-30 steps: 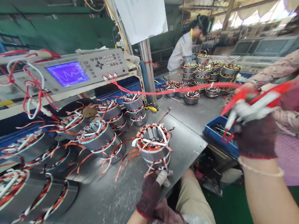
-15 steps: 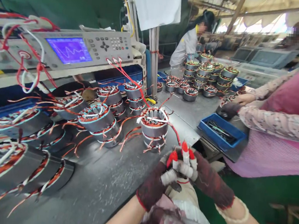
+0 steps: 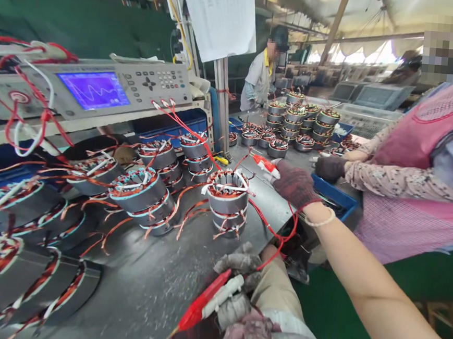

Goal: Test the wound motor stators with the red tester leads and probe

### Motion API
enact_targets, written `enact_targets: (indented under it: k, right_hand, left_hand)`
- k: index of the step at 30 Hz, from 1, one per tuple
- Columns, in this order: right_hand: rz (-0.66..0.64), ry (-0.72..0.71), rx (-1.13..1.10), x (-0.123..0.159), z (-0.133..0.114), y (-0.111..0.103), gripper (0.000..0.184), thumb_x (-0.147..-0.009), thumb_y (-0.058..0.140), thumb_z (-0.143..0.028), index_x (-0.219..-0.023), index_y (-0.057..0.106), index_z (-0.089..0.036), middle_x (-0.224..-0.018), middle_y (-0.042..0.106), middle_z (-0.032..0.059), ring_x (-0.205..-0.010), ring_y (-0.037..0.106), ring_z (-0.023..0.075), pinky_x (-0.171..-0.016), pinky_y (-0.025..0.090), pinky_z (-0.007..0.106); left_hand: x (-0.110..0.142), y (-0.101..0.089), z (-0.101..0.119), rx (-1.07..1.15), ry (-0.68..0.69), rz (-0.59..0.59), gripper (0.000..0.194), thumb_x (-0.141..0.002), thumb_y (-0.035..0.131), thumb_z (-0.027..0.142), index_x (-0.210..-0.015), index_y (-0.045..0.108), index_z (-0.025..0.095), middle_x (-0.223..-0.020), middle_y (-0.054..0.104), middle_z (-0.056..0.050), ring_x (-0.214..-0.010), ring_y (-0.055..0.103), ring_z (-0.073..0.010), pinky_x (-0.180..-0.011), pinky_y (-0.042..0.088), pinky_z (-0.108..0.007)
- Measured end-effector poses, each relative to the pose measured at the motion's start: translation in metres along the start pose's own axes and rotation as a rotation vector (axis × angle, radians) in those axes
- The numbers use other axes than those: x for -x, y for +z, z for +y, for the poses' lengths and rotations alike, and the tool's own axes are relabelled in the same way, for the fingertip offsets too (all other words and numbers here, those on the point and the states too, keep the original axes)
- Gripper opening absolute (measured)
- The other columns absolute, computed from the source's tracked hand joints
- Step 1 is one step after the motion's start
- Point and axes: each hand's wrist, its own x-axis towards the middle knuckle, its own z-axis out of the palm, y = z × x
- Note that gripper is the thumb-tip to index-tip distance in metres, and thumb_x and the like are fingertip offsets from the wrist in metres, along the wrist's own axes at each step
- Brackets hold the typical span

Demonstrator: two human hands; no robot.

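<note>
My left hand (image 3: 235, 301), in a dark glove with grey fingertips, is close to my body at the table's front edge. It is closed around a red-and-white test clip (image 3: 205, 302), which points down and to the left. My right hand (image 3: 295, 184), in a dark red glove, reaches forward over the table's right side and grips red test clips (image 3: 265, 164); how many I cannot tell. Red leads (image 3: 274, 233) hang in a loop between the hands. Beyond my left hand, a motor stator (image 3: 229, 205) with copper windings and white ties sits stacked on another.
More stacked stators (image 3: 138, 188) with loose wire ends crowd the left. A tester with a blue screen (image 3: 93, 90) stands on a shelf. Further stators (image 3: 293, 120) are piled at the back. At right, a co-worker's gloved hand (image 3: 328, 168) is near a blue bin (image 3: 343, 205).
My hands were together, holding several red-tipped clips; now they are apart. The right has gone forward with its clips, the left down and nearer my body. The view has shifted slightly rightward.
</note>
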Motion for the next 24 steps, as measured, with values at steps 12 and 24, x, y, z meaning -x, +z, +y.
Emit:
enact_targets:
  k: [12,24]
  right_hand:
    - [0.335,-0.357,-0.484,0.066,0.004,-0.002,0.059,-0.103,0.066,-0.035,-0.159,0.050,-0.025,-0.150,0.064,0.0146,-0.139,0.063,0.0325,-0.115,0.055,0.053]
    - [0.369,-0.759,0.020,0.087,-0.056,-0.014,0.050,-0.104,0.057,-0.016,-0.150,0.065,-0.033,-0.157,0.061,0.0067,-0.121,0.073,0.0342,-0.091,0.067,0.049]
  left_hand:
    - [-0.003,0.002,0.018,-0.072,0.078,0.033,0.039,-0.088,0.085,0.051,-0.117,0.084,0.025,-0.119,0.082,-0.014,-0.100,0.078,-0.0294,-0.085,0.064,-0.036]
    - [-0.039,0.012,0.032,0.365,0.116,0.201,0.050,-0.078,0.089,0.061,-0.099,0.079,0.017,-0.069,0.074,-0.003,-0.049,0.062,-0.0134,-0.044,0.047,-0.022]
